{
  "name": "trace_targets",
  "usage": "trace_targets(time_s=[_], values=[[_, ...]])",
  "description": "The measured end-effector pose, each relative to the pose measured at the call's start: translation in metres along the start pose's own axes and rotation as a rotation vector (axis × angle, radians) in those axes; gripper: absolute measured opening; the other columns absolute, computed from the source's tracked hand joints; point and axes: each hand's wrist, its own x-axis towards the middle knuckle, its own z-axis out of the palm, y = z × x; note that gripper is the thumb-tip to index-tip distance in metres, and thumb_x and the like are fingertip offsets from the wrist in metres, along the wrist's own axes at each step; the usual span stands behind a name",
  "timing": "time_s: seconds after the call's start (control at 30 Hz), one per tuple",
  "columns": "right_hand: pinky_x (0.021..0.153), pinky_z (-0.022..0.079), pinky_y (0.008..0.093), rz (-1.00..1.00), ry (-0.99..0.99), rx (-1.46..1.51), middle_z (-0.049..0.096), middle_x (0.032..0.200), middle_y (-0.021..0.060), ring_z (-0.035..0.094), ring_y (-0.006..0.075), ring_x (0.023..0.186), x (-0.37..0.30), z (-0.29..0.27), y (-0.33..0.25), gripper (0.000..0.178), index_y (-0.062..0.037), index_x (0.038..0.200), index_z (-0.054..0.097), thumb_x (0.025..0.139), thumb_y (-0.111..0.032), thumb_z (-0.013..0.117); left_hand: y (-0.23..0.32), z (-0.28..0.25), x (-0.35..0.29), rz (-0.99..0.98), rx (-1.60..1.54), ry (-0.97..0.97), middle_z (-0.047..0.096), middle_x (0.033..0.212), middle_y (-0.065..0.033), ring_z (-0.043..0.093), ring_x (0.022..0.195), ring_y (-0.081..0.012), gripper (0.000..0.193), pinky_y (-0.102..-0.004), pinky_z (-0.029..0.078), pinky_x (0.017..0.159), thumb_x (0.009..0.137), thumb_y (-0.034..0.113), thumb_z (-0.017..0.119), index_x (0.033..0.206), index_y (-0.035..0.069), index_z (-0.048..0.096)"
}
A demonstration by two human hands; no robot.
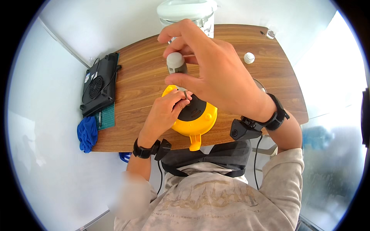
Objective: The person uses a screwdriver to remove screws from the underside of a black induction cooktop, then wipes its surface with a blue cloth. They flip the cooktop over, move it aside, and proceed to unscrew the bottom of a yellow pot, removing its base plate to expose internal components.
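Note:
My right hand [216, 65] is raised high over the table, fingers curled. Between its thumb and fingers sits a small grey cylinder with a paler rounded cap [175, 61]. Lower down, my left hand [163, 111] is closed in a pinch on a short, thin, dark grey piece [185, 94]. It stands over a round yellow object with a black centre [202, 124] near the table's front edge. A yellow tab juts from that object toward me. Both hands partly cover its far side, so I cannot tell whether the thin piece is attached to it.
A black device with a fan grille [96, 87] lies at the left on a green mat [109, 116], beside a pen and a blue cloth [88, 134]. A white-lidded clear container [185, 10] stands at the back. A white round cap [249, 58] and small glass [271, 34] are right.

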Motion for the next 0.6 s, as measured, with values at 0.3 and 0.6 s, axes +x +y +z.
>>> trace_targets(time_s=[0.3, 0.6], values=[[0.071, 0.053, 0.0375, -0.026, 0.002, -0.093, 0.066, 0.095, 0.0145, 0.066, 0.0297, 0.078, 0.001, 0.001, 0.009, 0.033, -0.0045, 0.106, 0.057, 0.079, -0.009, 0.076, 0.003, 0.000, 0.001, -0.045, -0.019, -0.014, 0.071, 0.104, -0.0142, 0.065, 0.092, -0.0345, 0.015, -0.0380, 0.052, 0.083, 0.095, 0.012, 0.064, 0.103, 0.000, 0.066], [0.067, 0.052, 0.0370, -0.054, -0.003, -0.077, 0.064, 0.090, 0.0117, 0.063, 0.0282, 0.073, 0.000, -0.003, 0.004, 0.028, -0.0055, 0.104, 0.060, 0.080, -0.008, 0.075, 0.002, -0.001, 0.001, 0.005, 0.010, -0.013, 0.071, 0.106, -0.0143, 0.065, 0.093, -0.0352, 0.014, -0.0383, 0.052, 0.083, 0.095, 0.012, 0.065, 0.102, 0.000, 0.065]])
